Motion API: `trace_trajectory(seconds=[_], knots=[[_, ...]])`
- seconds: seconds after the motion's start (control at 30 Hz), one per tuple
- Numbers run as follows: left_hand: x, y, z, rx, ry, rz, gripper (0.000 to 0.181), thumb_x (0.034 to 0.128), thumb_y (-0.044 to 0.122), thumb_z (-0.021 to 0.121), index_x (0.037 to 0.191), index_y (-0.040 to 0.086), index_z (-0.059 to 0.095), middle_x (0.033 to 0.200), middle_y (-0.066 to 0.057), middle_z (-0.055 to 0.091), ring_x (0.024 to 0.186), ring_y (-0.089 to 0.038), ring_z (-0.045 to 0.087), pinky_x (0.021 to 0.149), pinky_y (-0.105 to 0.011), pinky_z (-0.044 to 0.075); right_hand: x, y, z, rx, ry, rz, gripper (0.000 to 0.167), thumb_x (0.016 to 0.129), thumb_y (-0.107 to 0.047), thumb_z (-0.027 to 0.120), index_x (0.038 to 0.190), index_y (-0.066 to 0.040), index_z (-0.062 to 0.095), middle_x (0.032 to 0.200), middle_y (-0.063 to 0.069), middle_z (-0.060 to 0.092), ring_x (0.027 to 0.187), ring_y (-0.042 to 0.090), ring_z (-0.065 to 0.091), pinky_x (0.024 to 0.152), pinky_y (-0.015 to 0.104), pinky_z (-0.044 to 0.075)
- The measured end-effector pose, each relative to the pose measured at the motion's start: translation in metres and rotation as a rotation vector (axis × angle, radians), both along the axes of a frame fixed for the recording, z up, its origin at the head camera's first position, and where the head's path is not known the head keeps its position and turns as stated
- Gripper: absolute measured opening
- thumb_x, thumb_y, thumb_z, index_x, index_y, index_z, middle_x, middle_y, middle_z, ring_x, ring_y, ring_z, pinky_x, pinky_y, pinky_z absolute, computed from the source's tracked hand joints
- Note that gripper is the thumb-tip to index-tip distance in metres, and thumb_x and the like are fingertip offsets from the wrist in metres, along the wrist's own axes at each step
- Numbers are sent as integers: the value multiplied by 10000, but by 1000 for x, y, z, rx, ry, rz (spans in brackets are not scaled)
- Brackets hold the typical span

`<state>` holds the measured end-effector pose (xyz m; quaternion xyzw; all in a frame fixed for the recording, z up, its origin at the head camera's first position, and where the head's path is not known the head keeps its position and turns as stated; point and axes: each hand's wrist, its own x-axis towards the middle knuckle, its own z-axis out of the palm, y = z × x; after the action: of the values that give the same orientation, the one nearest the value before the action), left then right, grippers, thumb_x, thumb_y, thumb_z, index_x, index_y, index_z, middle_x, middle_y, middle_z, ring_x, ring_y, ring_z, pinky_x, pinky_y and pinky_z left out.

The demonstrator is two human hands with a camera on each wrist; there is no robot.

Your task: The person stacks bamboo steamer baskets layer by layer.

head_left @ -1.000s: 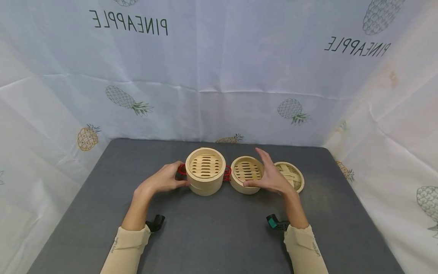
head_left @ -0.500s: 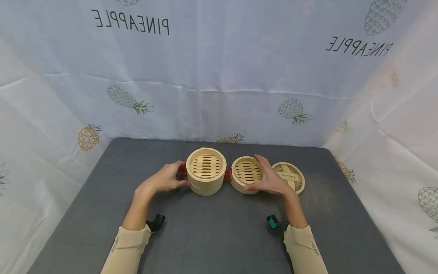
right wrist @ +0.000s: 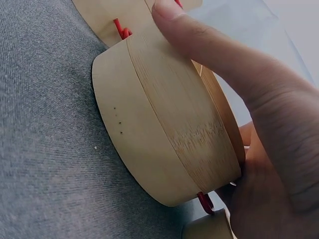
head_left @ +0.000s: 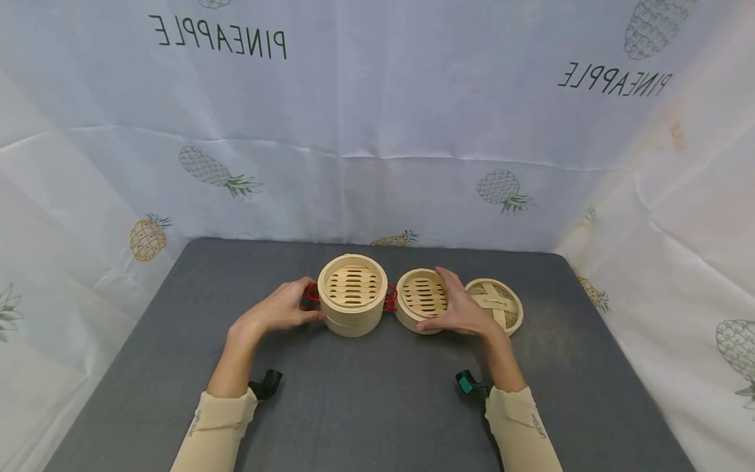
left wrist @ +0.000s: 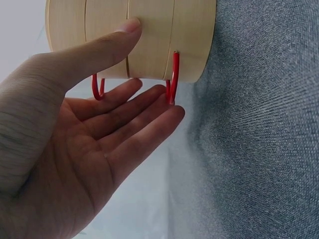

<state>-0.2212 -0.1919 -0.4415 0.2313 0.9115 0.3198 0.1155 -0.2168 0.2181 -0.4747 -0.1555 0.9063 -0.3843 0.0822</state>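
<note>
A tall bamboo steamer stack (head_left: 352, 322) with red side handles stands near the table's middle. My left hand (head_left: 277, 308) holds it from the left: in the left wrist view the thumb lies on its wall and the fingers (left wrist: 139, 134) reach behind, by the red loops. To its right is a lower bamboo basket (head_left: 407, 318) with a slatted floor. My right hand (head_left: 466, 313) grips that basket's right side, thumb across the near wall and fingers at the far rim. The right wrist view shows the thumb against the basket wall (right wrist: 174, 109); its fingertips are hidden.
A round woven bamboo lid (head_left: 512, 314) lies just right of the lower basket, partly behind my right hand. The dark grey table (head_left: 366, 406) ends at a pineapple-print cloth (head_left: 354, 118) behind and at the sides.
My right hand has closed in on the lower basket, its fingers coming down to the far rim. My left hand stays at the tall stack.
</note>
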Motion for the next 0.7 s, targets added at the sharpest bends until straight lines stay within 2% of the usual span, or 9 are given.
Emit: trace_trajectory(seconds=[0.37, 0.7], knots=[[-1, 0, -1, 5, 8, -3, 584, 939, 252, 875, 1340, -75, 604, 1175, -190, 738, 917, -193, 697, 811, -386, 598, 0, 1, -1, -8, 15, -6, 1305, 767, -440, 975, 1726, -48, 182, 1765, 260, 197, 1603, 495, 316, 1214, 733, 373], [0, 0, -1, 8, 3, -1, 602, 942, 257, 873, 1356, -81, 597, 1187, -197, 737, 952, -226, 717, 828, -409, 612, -1, 0, -2, -19, 34, -10, 1273, 760, -457, 973, 1717, -61, 232, 1749, 247, 253, 1591, 490, 350, 1206, 731, 387]])
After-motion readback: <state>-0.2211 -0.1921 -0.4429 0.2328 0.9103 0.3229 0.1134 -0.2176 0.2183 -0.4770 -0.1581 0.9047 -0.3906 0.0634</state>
